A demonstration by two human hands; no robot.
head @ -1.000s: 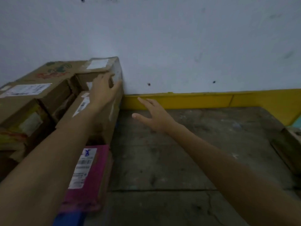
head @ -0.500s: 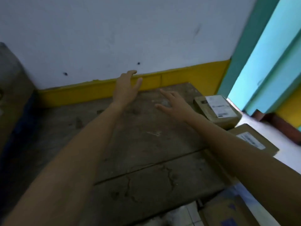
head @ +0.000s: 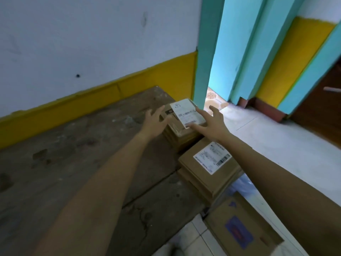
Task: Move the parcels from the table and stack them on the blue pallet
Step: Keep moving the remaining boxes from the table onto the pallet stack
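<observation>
A small brown parcel [head: 181, 126] with a white shipping label sits at the far right end of the worn wooden table [head: 77, 163]. My left hand [head: 155, 121] hovers at its left side, fingers spread. Over its right side is my right hand [head: 212, 124], also spread, its fingertips close to the label. Neither hand grips anything. A second flat brown parcel [head: 208, 169] with a label lies nearer to me along the table's right edge. A third cardboard box [head: 241, 233] with a blue sticker is at the bottom right. The blue pallet is out of view.
A white wall with a yellow base band [head: 110, 93] runs behind the table. To the right stand a teal door frame [head: 204, 52] and a white tiled floor [head: 276, 141]. Some plastic wrap [head: 241, 183] lies between the parcels.
The view has swung right, away from the stacked parcels at the left. Both hands have travelled across the table to the small labelled parcel at its right end.
</observation>
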